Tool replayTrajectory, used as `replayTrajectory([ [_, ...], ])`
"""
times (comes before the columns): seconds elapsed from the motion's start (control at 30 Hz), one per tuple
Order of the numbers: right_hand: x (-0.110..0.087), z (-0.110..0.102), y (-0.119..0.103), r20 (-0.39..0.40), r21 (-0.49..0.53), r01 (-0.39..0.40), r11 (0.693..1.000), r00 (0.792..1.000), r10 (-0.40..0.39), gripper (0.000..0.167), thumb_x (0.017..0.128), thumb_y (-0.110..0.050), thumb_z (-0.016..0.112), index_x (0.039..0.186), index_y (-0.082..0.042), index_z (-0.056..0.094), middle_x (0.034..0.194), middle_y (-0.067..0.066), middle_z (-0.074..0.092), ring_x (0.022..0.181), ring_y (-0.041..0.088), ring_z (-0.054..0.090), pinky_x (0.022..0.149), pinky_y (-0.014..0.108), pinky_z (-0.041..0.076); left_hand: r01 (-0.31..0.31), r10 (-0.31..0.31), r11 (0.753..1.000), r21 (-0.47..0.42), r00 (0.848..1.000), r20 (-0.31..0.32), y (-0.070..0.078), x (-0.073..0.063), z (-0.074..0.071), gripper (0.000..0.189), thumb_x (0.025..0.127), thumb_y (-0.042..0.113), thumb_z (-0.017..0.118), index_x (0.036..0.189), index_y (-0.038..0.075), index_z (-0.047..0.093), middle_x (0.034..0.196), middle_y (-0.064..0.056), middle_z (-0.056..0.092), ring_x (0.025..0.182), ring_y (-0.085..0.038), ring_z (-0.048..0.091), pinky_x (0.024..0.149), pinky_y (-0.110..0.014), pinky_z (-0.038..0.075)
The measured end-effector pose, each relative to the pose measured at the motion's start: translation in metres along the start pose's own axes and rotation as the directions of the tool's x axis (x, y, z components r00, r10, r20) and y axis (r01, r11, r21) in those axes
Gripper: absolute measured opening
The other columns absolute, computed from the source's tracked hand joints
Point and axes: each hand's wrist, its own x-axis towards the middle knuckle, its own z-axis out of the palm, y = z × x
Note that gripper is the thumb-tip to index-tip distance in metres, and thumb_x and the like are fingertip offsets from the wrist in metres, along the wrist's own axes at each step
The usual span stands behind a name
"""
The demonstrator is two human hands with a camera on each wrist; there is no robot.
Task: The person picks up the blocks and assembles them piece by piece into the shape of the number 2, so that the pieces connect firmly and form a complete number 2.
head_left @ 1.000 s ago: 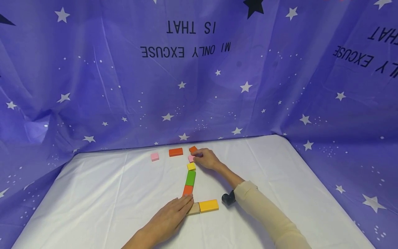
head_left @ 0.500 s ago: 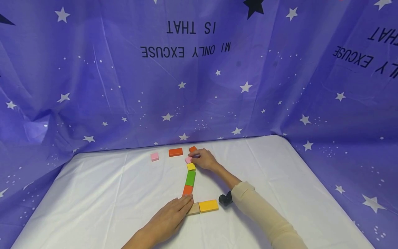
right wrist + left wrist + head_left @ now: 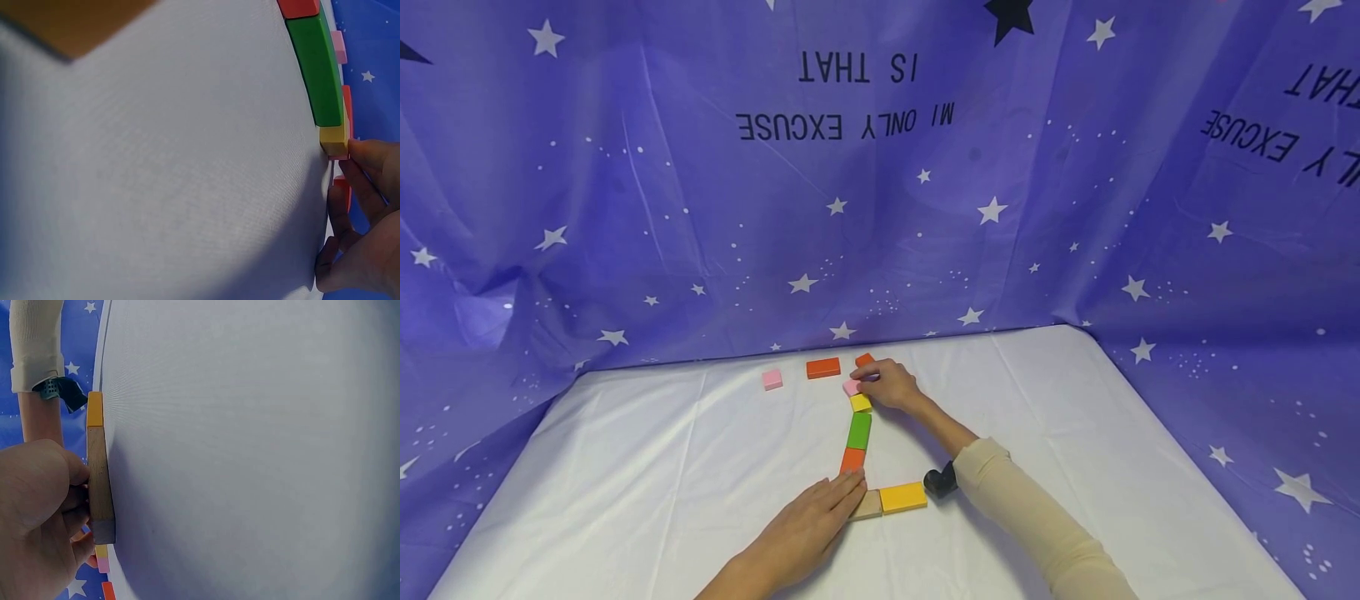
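My left hand [image 3: 811, 518] lies with straight fingers over the plain wooden block [image 3: 868, 504] and the near end of an orange-red block [image 3: 853, 459]. The left wrist view shows its fingers against the wooden block [image 3: 100, 481]. A green block [image 3: 860, 431] and a small yellow block [image 3: 861, 403] continue the line away from me. At its far end my right hand [image 3: 891, 386] pinches a small pink block [image 3: 851, 387] beside the yellow one. In the right wrist view, the yellow block [image 3: 333, 140] mostly hides that pink block. A yellow-orange block [image 3: 904, 497] adjoins the wooden one.
Along the far side lie another pink block [image 3: 772, 380], a long red block [image 3: 823, 368] and a partly hidden orange-red block [image 3: 865, 360]. A black device [image 3: 940, 481] on the right wrist hangs close to the yellow-orange block. A starry purple curtain [image 3: 880, 250] rises behind the white-covered table [image 3: 625, 483].
My right hand has shifted left and slightly nearer, carrying the pink block from behind the yellow block to its far-left corner. My left hand has stayed in place.
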Motion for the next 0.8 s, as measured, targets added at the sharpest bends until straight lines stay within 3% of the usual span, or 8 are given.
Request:
replayTrajectory([
  [0.8, 0.0013, 0.0004, 0.0008, 0.007, 0.000, -0.015, 1.000, 1.000, 0.015, 0.022, 0.091, -0.023, 0.070, 0.112, -0.023, 0.079, 0.117, -0.001, 0.071, 0.103, 0.020, 0.066, 0.090, 0.051, 0.044, 0.003, -0.003, 1.000, -0.004, 1.000, 0.021, -0.0016, 0.0010, 0.0005, 0.048, 0.100, 0.011, 0.058, 0.146, 0.000, 0.049, 0.154, -0.012, 0.042, 0.140, -0.024, 0.041, 0.110, -0.044, 0.039],
])
